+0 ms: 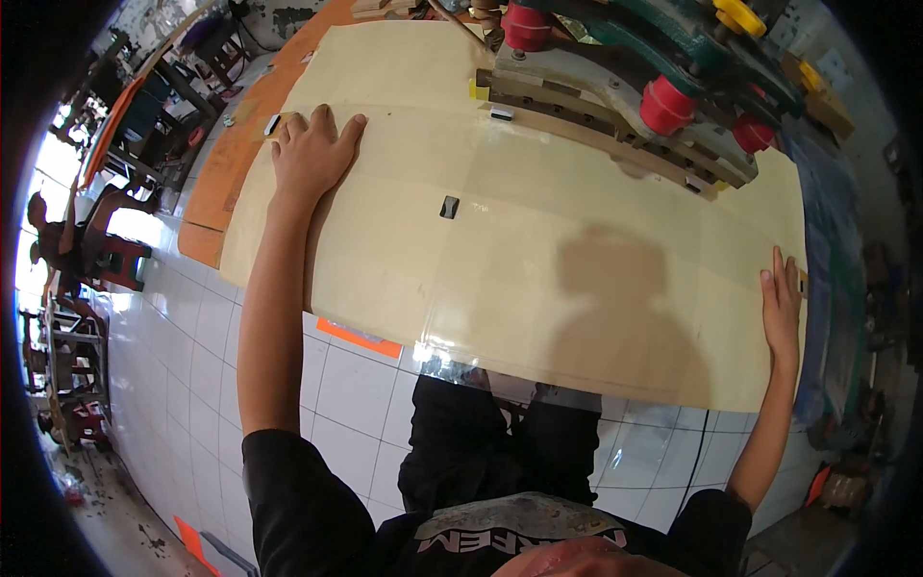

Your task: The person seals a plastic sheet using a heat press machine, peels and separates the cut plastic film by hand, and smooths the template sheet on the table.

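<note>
White floor tiles (183, 346) spread around an orange-brown wooden worktop (207, 212). A broad cream-yellow sheet (385, 250) lies flat over most of that surface, faintly creased and shiny at its near edge, which is just ahead of the person's dark-trousered legs (457, 438). The shadow (611, 288) of a head and shoulders falls on its right half. Across the sheet's far right part sits a heavy green metal machine (620, 91) with red cup-shaped fittings (665, 106) and a long straight bar along its near side. Clear plastic sheeting (832, 240) hangs beyond the right edge.

The left hand (313, 154) rests palm down near the sheet's left edge, its grip open and fingers spread. The right hand (782, 306) is at the right edge, fingers extended and its grip open; so near the distorted rim, how firmly it presses is hard to judge. A small dark-and-grey block (449, 207) lies on the sheet between the hands, and a black-and-white one (272, 124) is just beside the left fingers.
</note>
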### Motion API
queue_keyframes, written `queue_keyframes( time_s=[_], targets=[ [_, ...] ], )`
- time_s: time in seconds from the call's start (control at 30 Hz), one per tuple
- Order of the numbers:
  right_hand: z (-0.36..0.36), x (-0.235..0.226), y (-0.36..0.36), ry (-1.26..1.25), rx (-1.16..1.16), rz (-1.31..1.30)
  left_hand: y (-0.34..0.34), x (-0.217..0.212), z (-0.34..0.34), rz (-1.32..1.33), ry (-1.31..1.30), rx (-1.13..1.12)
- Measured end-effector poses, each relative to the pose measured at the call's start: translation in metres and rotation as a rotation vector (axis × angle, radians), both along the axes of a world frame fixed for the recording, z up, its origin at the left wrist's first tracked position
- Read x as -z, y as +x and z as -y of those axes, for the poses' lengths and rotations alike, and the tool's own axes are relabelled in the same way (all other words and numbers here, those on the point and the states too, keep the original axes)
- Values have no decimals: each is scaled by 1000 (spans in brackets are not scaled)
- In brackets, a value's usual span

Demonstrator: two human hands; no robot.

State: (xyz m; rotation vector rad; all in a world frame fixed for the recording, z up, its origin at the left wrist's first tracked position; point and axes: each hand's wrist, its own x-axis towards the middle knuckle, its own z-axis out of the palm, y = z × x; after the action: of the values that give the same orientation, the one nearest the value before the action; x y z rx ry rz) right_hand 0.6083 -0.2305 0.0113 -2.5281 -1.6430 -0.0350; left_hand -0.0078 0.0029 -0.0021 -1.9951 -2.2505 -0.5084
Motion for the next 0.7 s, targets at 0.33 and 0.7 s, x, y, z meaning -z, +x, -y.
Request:
queue_keyframes(
  time_s=[0.33, 0.7],
  targets=[
    [1, 1, 4, 2, 0, 11, -1, 1, -4, 6, 8, 14],
    [1, 4, 1, -1, 3, 8, -6, 6, -6, 26, 9, 13]
  ],
)
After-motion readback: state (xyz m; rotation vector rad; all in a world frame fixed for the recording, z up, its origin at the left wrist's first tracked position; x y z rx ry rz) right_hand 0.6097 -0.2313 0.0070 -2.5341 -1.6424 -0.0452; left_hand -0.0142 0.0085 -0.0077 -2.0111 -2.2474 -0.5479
